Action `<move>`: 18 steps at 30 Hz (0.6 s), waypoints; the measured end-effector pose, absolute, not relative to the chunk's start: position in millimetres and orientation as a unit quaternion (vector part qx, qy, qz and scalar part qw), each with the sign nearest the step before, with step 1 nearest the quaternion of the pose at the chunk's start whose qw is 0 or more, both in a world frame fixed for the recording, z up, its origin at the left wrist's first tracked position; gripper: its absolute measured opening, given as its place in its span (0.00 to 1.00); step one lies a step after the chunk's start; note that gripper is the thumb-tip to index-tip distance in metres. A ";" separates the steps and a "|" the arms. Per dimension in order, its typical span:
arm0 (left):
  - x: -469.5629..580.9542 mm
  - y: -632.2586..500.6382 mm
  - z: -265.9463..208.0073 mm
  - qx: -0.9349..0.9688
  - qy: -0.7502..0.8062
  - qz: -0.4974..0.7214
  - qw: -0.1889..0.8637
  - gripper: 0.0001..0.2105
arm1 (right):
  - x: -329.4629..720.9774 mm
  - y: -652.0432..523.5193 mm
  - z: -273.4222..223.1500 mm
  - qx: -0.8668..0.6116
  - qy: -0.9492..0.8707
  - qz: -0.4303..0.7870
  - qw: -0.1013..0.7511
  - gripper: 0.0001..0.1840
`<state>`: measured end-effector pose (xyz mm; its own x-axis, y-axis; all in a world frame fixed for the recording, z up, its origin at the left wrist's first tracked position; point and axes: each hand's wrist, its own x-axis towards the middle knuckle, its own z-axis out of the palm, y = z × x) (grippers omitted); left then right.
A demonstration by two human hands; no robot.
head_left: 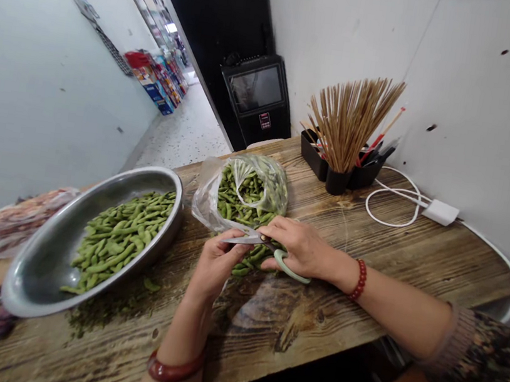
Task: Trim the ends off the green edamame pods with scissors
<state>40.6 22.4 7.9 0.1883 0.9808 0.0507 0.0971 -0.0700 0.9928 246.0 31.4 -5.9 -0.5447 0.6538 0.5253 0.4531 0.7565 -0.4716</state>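
My right hand is closed around a pair of scissors with pale green handles, its blades pointing left. Close beside the blades, my left hand has thumb and fingers pinched together; what sits between them is hidden. Just beyond both hands lies a clear plastic bag full of green soybean pods. Some loose pods show on the table under my hands. To the left, a large oval metal basin holds a heap of pods.
Green trimmings are scattered by the basin on the wooden table. A black holder with wooden skewers stands at the back, near a white cable and adapter. A filled plastic bag lies far left.
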 end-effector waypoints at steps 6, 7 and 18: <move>38.4 22.8 7.7 0.596 0.466 0.431 0.492 0.07 | 246.4 33.8 -8.1 -0.321 -0.868 0.134 0.354 0.25; 38.1 22.9 8.0 0.597 0.466 0.430 0.491 0.07 | 246.7 33.8 -7.6 -0.319 -0.869 0.136 0.354 0.25; 37.6 24.7 8.9 0.515 0.456 0.497 0.530 0.07 | 245.2 37.9 -12.0 -0.325 -0.816 0.207 0.430 0.25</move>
<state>37.6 24.7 8.9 0.0911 0.9954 0.0286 -0.0577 -0.0234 0.9981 245.2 37.9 -12.0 -0.4181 0.7096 0.5671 0.3529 0.7021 -0.6184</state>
